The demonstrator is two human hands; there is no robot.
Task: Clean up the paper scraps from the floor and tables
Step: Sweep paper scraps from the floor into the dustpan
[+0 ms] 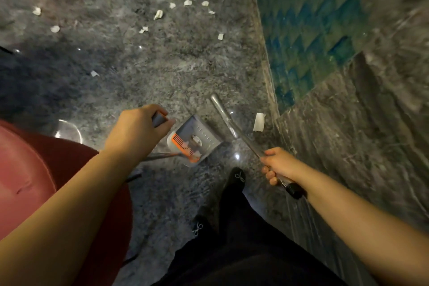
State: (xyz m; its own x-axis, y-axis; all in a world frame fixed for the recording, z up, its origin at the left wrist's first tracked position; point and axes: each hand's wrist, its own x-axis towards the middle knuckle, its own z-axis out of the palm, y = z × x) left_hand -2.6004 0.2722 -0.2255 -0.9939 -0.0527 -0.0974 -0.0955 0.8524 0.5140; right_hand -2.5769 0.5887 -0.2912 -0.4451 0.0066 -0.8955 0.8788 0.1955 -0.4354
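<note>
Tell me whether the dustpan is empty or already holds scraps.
Not empty. The dustpan holds a few pale paper scraps beside its orange comb edge. Many scraps remain on the floor ahead.

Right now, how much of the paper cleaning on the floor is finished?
Done: a few white scraps lie in the grey dustpan with the orange comb. In hand: the left hand grips the dustpan handle; the right hand grips the silver broom pole. Left: the white paper strip and many scattered scraps.
</note>
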